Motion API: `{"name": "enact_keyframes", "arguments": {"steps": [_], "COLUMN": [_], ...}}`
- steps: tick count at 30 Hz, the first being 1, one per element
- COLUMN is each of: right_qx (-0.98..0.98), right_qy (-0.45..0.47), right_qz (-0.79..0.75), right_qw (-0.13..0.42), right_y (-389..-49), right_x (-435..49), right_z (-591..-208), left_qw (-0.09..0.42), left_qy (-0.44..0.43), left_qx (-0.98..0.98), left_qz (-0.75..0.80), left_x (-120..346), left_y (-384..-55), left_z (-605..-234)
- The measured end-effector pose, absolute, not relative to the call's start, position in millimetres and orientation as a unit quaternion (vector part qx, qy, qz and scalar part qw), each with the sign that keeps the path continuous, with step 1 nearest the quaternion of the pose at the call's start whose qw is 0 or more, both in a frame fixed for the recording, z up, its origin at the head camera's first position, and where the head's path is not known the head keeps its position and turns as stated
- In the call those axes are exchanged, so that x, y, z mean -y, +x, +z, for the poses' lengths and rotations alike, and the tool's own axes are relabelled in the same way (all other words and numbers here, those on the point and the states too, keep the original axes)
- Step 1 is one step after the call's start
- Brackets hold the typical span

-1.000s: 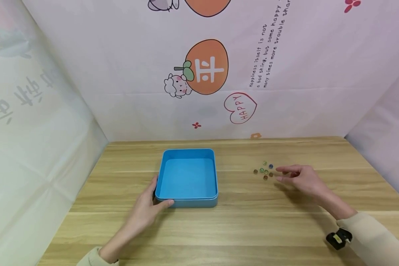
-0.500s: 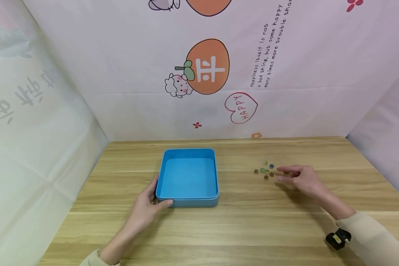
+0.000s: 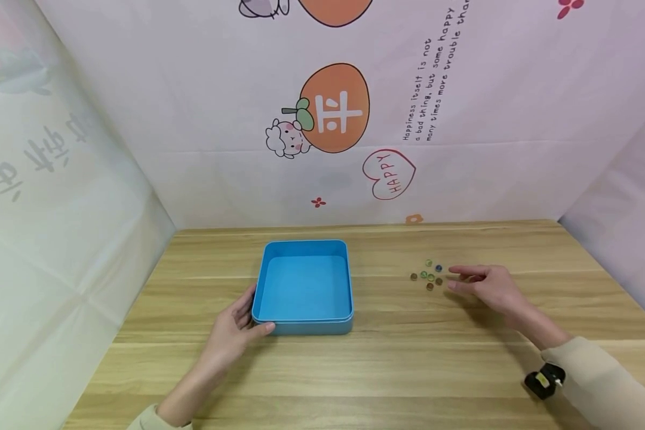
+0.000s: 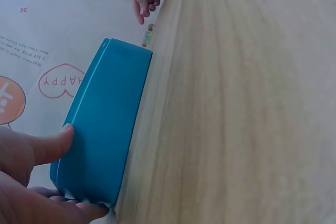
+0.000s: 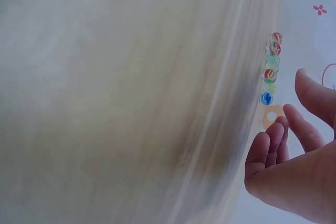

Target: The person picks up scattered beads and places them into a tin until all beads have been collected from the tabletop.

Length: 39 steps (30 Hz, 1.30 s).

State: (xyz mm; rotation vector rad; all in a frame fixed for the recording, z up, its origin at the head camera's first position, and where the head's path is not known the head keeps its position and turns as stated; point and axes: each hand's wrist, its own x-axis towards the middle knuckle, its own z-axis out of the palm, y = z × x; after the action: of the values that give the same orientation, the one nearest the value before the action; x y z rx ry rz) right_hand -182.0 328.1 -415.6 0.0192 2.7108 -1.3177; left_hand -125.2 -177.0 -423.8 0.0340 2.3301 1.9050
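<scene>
A square blue box point(image 3: 307, 289), open at the top, sits on the wooden table with nothing visible inside. My left hand point(image 3: 231, 334) holds its near left corner, thumb on the front wall and fingers along the left side. In the left wrist view the thumb point(image 4: 52, 145) lies against the box point(image 4: 107, 114). Several glass marbles point(image 3: 430, 278) lie in a loose cluster right of the box. Just right of them hovers my right hand point(image 3: 489, 288), thumb and forefinger apart and the other fingers curled loosely. Nearest its fingertips in the right wrist view is a blue marble point(image 5: 267, 98).
A white printed cloth point(image 3: 220, 119) hangs behind the table, with more cloth at both sides. The wooden table top point(image 3: 387, 370) stretches in front of the box and marbles. A small black device point(image 3: 544, 381) is attached at the right sleeve.
My left thumb has slid slightly left along the front of the box. The box, marbles and right hand stand almost exactly as before.
</scene>
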Motion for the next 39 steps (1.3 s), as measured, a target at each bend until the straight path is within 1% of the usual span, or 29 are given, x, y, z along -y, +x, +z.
{"name": "enact_keyframes", "arguments": {"steps": [13,25,32,39], "right_qx": [-0.891,-0.907,-0.907,-0.914], "right_qy": [0.014,-0.005,-0.006,-0.009], "right_qz": [-0.448,-0.416,-0.412,-0.397], "right_qw": [0.076,0.066,0.084,0.084], "right_y": [-188,-193,-196,-199], "right_x": [-335,-327,-323,-323], "right_z": [-421,-421,-421,-423], "left_qw": [0.059,0.057,0.055,0.060], "left_qy": [0.000,-0.007,-0.012,-0.019], "left_qx": [-0.763,-0.763,-0.765,-0.764], "left_qz": [0.643,0.644,0.642,0.642], "left_x": [176,175,173,173], "left_y": [-124,-124,-122,-122], "left_z": [-424,-422,-420,-419]}}
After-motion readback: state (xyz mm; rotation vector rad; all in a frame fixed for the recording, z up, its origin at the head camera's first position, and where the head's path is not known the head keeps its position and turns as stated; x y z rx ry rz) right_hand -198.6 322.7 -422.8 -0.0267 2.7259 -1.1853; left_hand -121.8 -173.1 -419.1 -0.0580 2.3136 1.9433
